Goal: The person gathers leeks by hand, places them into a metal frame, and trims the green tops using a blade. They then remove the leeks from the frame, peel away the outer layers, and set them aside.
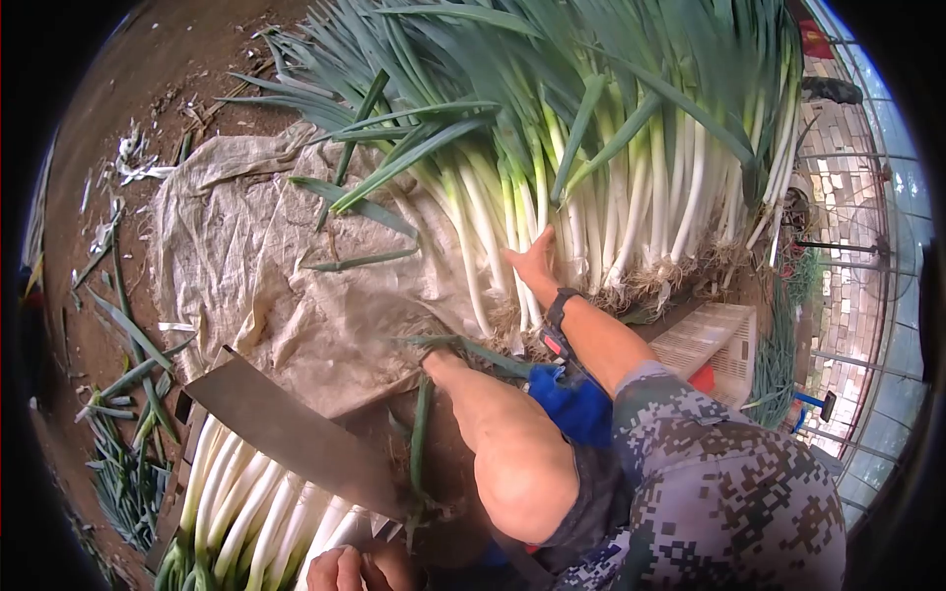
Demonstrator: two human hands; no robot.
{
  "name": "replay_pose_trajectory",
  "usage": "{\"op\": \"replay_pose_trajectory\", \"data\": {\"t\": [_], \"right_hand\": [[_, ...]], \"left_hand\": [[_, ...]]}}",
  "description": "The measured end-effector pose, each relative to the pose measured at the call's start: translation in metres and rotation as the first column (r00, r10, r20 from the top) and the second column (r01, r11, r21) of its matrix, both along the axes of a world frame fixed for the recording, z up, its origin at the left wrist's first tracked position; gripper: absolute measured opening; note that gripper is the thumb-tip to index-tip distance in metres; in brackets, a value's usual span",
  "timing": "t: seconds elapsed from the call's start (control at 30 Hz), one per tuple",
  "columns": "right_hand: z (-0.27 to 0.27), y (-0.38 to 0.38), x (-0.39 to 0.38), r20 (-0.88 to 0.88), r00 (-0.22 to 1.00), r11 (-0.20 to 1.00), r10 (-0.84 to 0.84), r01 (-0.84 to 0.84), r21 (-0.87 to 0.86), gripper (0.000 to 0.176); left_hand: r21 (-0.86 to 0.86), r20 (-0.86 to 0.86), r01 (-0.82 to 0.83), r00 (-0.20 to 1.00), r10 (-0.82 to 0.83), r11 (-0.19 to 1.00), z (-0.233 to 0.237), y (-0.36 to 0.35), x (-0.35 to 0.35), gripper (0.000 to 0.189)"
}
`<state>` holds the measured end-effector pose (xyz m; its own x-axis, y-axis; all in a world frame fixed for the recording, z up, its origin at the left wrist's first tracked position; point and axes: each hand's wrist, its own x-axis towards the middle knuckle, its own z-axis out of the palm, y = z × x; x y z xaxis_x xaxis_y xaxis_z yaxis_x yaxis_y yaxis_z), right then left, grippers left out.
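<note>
A thick row of long green onions (680, 187) lies across the upper middle and right, white stalks and roots toward me. My right hand (535, 266), a watch on its wrist, is at the white stalks near the row's left part, thumb and a finger around some of them; its other fingers are hidden among the stalks. At the bottom edge my left hand (360, 569) has curled fingers, cut off by the frame; what they hold is hidden. Just beside it, more white stalks (246, 492) lie in a holder with a flat brown panel (296, 433).
A wrinkled beige sheet (246, 256) covers the ground at left centre. Loose leaves (128, 463) lie at the lower left. My bent knee (522, 483) is at the lower middle, beside a blue cloth (576, 404). A pale plastic crate (714, 350) stands at the right.
</note>
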<state>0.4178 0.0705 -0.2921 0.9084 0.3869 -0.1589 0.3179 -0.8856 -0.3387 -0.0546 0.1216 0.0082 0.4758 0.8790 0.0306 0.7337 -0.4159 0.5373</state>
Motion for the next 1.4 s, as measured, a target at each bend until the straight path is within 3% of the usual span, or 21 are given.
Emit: {"op": "replay_pose_trajectory", "data": {"t": [0.03, 0.17, 0.27, 0.37, 0.5, 0.63, 0.73, 0.83, 0.9, 1.0, 1.03, 1.07, 1.13, 1.2, 1.23, 1.27, 1.3, 1.33, 1.4], "right_hand": [[0.006, 0.004, 0.002, -0.068, 0.996, 0.989, -0.056, 0.046, -0.142, 0.092], [0.000, 0.004, 0.000, -0.025, 0.999, 0.989, -0.032, 0.028, -0.143, 0.095], [0.017, 0.003, 0.009, -0.149, 0.984, 0.989, -0.098, 0.079, -0.127, 0.093], [0.045, -0.003, 0.018, -0.212, 0.977, 0.998, 0.020, -0.008, 0.057, 0.089], [0.043, -0.023, 0.049, -0.393, 0.912, 0.975, 0.119, -0.034, 0.218, 0.075], [0.107, -0.028, 0.015, -0.525, 0.830, 0.944, 0.185, -0.001, 0.331, 0.056], [0.140, -0.044, 0.004, -0.810, 0.550, 0.917, 0.205, 0.181, 0.356, 0.047], [0.170, -0.061, -0.013, -0.872, 0.416, 0.907, 0.259, 0.206, 0.368, 0.039], [0.193, -0.076, -0.029, -0.933, 0.237, 0.909, 0.271, 0.255, 0.329, 0.037], [0.241, -0.104, -0.074, -0.930, -0.053, 0.880, 0.363, 0.349, 0.323, 0.037], [0.260, -0.114, -0.093, -0.903, -0.151, 0.865, 0.402, 0.387, 0.320, 0.038], [0.281, -0.120, -0.114, -0.882, -0.196, 0.844, 0.429, 0.434, 0.314, 0.039], [0.315, -0.131, -0.154, -0.830, -0.281, 0.802, 0.482, 0.523, 0.289, 0.041], [0.304, -0.145, -0.177, -0.753, -0.371, 0.794, 0.543, 0.520, 0.315, 0.042], [0.310, -0.152, -0.194, -0.831, -0.232, 0.788, 0.505, 0.517, 0.335, 0.043], [0.318, -0.160, -0.212, -0.888, -0.086, 0.788, 0.451, 0.505, 0.352, 0.045], [0.326, -0.166, -0.230, -0.910, -0.004, 0.780, 0.415, 0.516, 0.353, 0.036], [0.317, -0.175, -0.241, -0.897, 0.094, 0.792, 0.431, 0.437, 0.426, 0.040], [0.331, -0.190, -0.248, -0.851, 0.152, 0.827, 0.503, 0.199, 0.525, 0.044]], "left_hand": [[-0.004, 0.007, 0.004, 1.000, -0.004, 1.000, 0.002, 0.001, 0.002, 0.013], [-0.012, 0.041, 0.045, 0.998, -0.044, 0.999, 0.004, 0.003, 0.006, 0.015], [-0.016, 0.045, 0.020, 0.999, -0.019, 1.000, 0.011, -0.005, 0.005, 0.014], [-0.041, 0.027, 0.017, 1.000, -0.016, 0.999, 0.001, -0.024, -0.021, 0.025], [-0.015, 0.145, -0.034, 0.989, 0.036, 0.999, 0.005, -0.029, -0.008, 0.020], [0.040, 0.297, -0.087, 0.952, 0.071, 0.995, -0.001, -0.050, -0.009, 0.018], [-0.065, 0.440, -0.116, 0.888, 0.133, 0.991, 0.005, -0.070, -0.006, 0.016], [-0.281, 0.594, -0.142, 0.751, 0.288, 0.949, 0.006, -0.094, 0.002, 0.013], [-0.497, 0.630, -0.112, 0.636, 0.446, 0.861, 0.009, -0.115, 0.013, 0.015], [-0.679, 0.606, 0.026, 0.585, 0.540, 0.734, 0.047, -0.139, 0.049, 0.025], [-0.633, 0.665, 0.123, 0.592, 0.456, 0.764, 0.050, -0.146, 0.057, 0.027], [-0.461, 0.708, 0.228, 0.677, 0.201, 0.858, 0.040, -0.148, 0.062, 0.039], [-0.503, 0.669, 0.269, 0.723, 0.173, 0.821, 0.071, -0.162, 0.072, 0.051], [-0.616, 0.667, 0.332, 0.703, 0.248, 0.714, 0.078, -0.180, 0.078, 0.062], [-0.693, 0.651, 0.367, 0.688, 0.321, 0.620, 0.076, -0.188, 0.078, 0.067], [-0.721, 0.548, 0.268, 0.784, 0.290, 0.639, 0.077, -0.198, 0.075, 0.075], [-0.686, 0.536, 0.265, 0.813, 0.225, 0.678, 0.074, -0.207, 0.068, 0.079], [-0.650, 0.519, 0.264, 0.839, 0.163, 0.713, 0.068, -0.218, 0.059, 0.083], [-0.699, 0.502, 0.256, 0.840, 0.204, 0.667, 0.055, -0.239, 0.048, 0.083]]}}
